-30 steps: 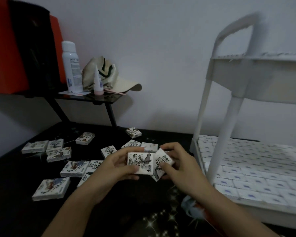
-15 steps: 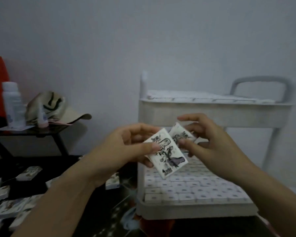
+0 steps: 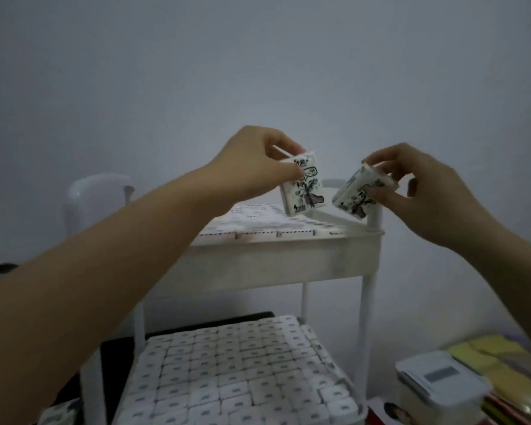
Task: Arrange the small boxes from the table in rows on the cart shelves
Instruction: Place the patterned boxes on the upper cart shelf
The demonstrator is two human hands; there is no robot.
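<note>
Dim, flat light falls on a bare grey wall (image 3: 258,72), with a white lidded container (image 3: 439,378) and yellow stacks (image 3: 488,352) low at the right.

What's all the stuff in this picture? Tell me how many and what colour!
cart: one, white, middle, two shelves showing
top-shelf boxes: many, white, in rows on the upper shelf
lower-shelf boxes: many, white, packed in rows on the lower shelf
left box: one, white with dark drawing, held above the top shelf
right box: one, white with dark drawing, held tilted beside it
lidded container: one, white, lower right
yellow sheets: several, blurred, far right
wall: grey, behind
left hand: fingers pinch the left box
right hand: fingers pinch the right box
</note>
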